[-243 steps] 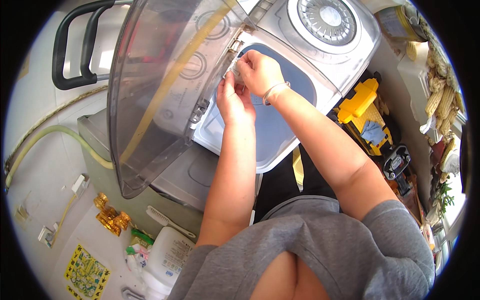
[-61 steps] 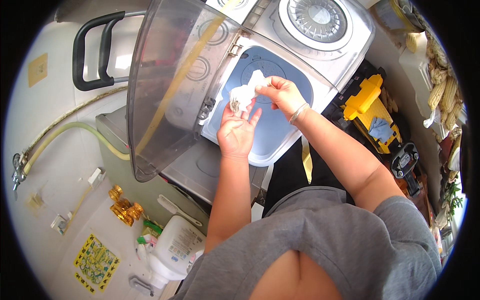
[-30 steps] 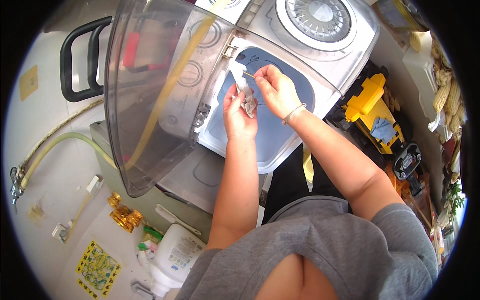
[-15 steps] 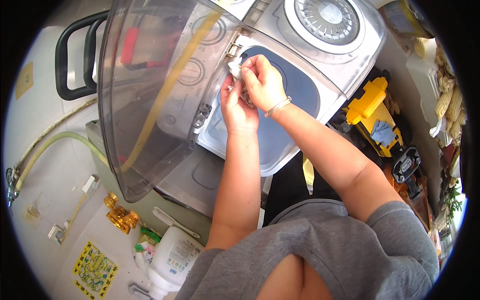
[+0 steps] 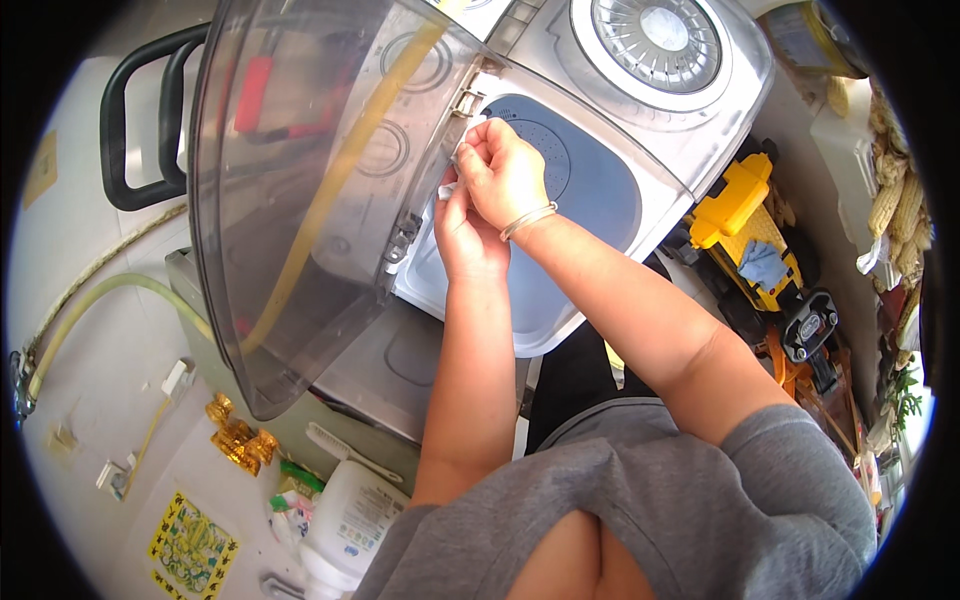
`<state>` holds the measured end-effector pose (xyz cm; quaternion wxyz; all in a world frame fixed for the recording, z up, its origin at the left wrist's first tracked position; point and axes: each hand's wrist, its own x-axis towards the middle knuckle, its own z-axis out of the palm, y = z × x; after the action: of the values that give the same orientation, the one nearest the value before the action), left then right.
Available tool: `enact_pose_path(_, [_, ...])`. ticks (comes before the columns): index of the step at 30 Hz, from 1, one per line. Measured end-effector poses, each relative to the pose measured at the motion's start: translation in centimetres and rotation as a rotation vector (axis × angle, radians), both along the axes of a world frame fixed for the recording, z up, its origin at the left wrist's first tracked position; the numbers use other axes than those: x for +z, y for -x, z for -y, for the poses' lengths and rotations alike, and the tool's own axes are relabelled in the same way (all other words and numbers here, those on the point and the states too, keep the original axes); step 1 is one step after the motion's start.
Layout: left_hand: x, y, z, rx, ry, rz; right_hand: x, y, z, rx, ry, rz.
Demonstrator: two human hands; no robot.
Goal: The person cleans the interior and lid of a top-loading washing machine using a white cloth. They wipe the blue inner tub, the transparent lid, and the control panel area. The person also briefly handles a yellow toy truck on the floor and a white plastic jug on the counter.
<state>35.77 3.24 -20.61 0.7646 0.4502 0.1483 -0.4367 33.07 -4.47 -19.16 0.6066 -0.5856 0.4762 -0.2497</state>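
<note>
Above the left side of a blue-grey wash tub (image 5: 590, 215), my two hands meet. Crumpled white material (image 5: 446, 190), perhaps a small cloth or tissue, shows in bits between the fingers; most of it is hidden. My left hand (image 5: 470, 235) is below, palm up, with its fingers curled around the material. From above, my right hand (image 5: 505, 180) pinches at it, its wrist wearing a bracelet (image 5: 527, 221). The tub belongs to a twin-tub washing machine (image 5: 640, 105), whose clear smoky lid (image 5: 290, 230) stands raised to the left of my hands.
A round spin-tub cover (image 5: 665, 32) lies at the far right of the machine. A hose (image 5: 130, 283) runs along the left wall. Nearer are a white bottle (image 5: 355, 520) and a brush (image 5: 350, 450). At right stands a yellow and black machine (image 5: 740, 215) bearing a blue cloth (image 5: 763, 264).
Both hands have shifted slightly left, uncovering more of the tub's dotted disc. The right fingers have closed further over the white material, so less of it shows.
</note>
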Motion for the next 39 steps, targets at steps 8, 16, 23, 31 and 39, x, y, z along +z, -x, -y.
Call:
enact_pose_path(8, [1.8,-0.1,0.9,-0.018,0.023,0.032,0.2,0.2,2.0,0.034,0.168,-0.144])
enact_pose_path(16, [1.2,0.1,0.4,0.015,-0.049,0.010,0.8,0.4,2.5,-0.012,0.133,-0.125])
enact_pose_path(23, [1.3,0.1,0.4,0.111,-0.089,-0.013,0.2,0.9,1.1,0.318,0.214,-0.170])
enact_pose_path(31, [1.9,0.3,0.6,0.080,-0.101,0.047,-0.6,0.5,2.5,0.069,0.286,-0.170])
enact_pose_path(39, [1.5,1.0,-1.2,0.121,-0.140,-0.048,0.1,1.1,-0.1,0.321,0.273,-0.165])
